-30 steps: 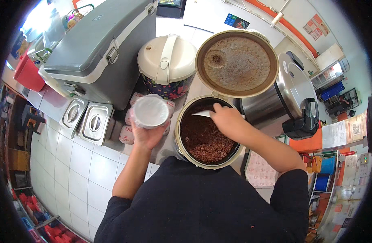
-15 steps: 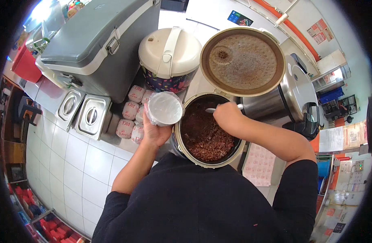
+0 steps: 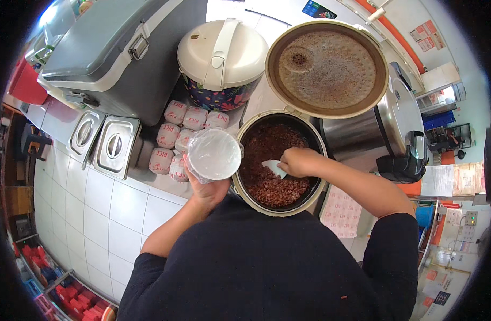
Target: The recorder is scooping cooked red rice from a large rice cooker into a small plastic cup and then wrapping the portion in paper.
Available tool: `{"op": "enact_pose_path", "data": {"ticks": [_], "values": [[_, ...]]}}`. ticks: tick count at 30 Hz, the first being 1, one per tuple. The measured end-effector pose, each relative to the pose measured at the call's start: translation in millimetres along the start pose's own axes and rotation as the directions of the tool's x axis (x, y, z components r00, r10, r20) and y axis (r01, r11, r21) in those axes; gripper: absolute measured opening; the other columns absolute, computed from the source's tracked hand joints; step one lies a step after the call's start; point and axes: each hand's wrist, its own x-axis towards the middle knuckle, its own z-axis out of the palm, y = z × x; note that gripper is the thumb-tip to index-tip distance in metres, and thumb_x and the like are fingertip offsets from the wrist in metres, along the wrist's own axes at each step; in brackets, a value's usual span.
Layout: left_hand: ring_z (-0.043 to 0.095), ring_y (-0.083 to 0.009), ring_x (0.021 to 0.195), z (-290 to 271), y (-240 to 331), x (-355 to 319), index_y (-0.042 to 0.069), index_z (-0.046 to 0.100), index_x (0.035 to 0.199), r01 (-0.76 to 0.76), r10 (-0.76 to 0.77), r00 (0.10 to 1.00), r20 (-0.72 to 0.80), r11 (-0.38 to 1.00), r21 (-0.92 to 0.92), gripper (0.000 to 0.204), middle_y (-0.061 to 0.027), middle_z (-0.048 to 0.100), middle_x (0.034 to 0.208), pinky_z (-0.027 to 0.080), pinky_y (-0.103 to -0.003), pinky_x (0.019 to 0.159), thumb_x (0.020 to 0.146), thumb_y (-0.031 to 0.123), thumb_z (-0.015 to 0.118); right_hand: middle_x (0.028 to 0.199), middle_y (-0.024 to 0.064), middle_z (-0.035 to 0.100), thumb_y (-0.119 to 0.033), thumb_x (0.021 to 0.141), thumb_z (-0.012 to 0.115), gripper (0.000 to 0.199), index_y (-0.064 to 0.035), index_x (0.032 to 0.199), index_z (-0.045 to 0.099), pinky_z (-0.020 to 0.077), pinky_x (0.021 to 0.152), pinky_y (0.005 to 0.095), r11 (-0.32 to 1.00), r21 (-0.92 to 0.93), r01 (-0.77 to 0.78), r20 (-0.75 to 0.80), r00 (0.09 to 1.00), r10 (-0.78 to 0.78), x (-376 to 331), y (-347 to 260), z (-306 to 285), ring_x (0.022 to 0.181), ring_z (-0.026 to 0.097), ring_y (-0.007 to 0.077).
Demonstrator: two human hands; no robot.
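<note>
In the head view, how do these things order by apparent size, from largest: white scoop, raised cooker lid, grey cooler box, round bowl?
1. grey cooler box, cut off by the picture's edge
2. raised cooker lid
3. round bowl
4. white scoop, only partly visible

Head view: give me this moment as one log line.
Left hand: holding plastic-wrapped bowl beside pot | Right hand: gripping white scoop inside pot | Pot: open, reddish rice inside | Wrapped packs: left of pot

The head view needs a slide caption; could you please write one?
Right hand holds a white scoop in a pot of reddish rice; left hand holds a plastic-covered bowl.
</note>
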Motion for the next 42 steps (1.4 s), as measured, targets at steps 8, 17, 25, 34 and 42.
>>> {"op": "enact_pose_path", "data": {"ticks": [8, 17, 25, 34, 42], "values": [[0.042, -0.0228, 0.119, 3.0, -0.5, -4.5, 0.015, 0.043, 0.128, 0.009, -0.005, 0.999, -0.054, 0.998, 0.061, 0.071, -0.003, 0.048, 0.127, 0.027, -0.041, 0.104, 0.082, 0.068, 0.034, 0.068, 0.0222, 0.061, -0.024, 0.084, 0.054, 0.029, 0.0014, 0.078, 0.065, 0.0463, 0.062, 0.0425, 0.977, 0.209, 0.047, 0.119, 0.99, -0.073, 18.9, 4.4, 18.0, 0.064, 0.06, 0.0339], [0.042, -0.0233, 0.119, -2.0, -0.6, -3.9, 0.014, 0.042, 0.129, 0.035, -0.034, 0.999, -0.031, 0.999, 0.012, 0.072, -0.0035, 0.048, 0.127, 0.027, -0.041, 0.103, 0.082, 0.068, 0.035, 0.053, 0.0133, 0.053, -0.023, 0.088, 0.053, 0.033, 0.0053, 0.075, 0.064, 0.0425, 0.053, 0.0371, 0.965, 0.261, -0.022, 0.192, 0.981, -0.03, 12.2, -5.1, 17.9, 0.05, 0.048, 0.0186], [0.042, -0.0234, 0.119, -1.0, -2.1, -2.4, 0.014, 0.043, 0.128, 0.015, -0.014, 0.999, -0.033, 1.0, 0.022, 0.072, -0.0034, 0.048, 0.127, 0.026, -0.041, 0.104, 0.081, 0.068, 0.037, 0.051, 0.0097, 0.048, -0.024, 0.088, 0.052, 0.038, 0.0045, 0.064, 0.056, 0.0387, 0.048, 0.0395, 0.88, 0.46, -0.12, 0.235, 0.972, 0.01, 4.1, -0.5, 22.5, 0.046, 0.045, 0.0202], [0.042, -0.0237, 0.12, -2.6, -2.5, -3.2, 0.013, 0.043, 0.128, 0.0, 0.0, 1.0, 0.002, 0.999, 0.04, 0.071, -0.0045, 0.048, 0.127, 0.026, -0.041, 0.104, 0.082, 0.067, 0.037, 0.054, 0.0063, 0.052, -0.023, 0.087, 0.054, 0.036, 0.0039, 0.063, 0.057, 0.0388, 0.048, 0.0357, 0.838, 0.544, 0.026, 0.171, 0.975, -0.141, 22.9, 4.7, 22.8, 0.048, 0.047, 0.0184], [0.042, -0.0234, 0.12, 0.5, -1.4, -4.4, 0.014, 0.043, 0.128, 0.016, -0.014, 1.0, -0.028, 0.998, 0.067, 0.071, -0.0043, 0.048, 0.127, 0.027, -0.041, 0.103, 0.081, 0.067, 0.037, 0.053, 0.0059, 0.05, -0.026, 0.09, 0.05, 0.038, 0.0042, 0.067, 0.056, 0.0416, 0.054, 0.0345, 0.867, 0.486, 0.107, 0.13, 0.972, -0.193, 12.3, 9.6, 20.3, 0.051, 0.047, 0.0154]]}}
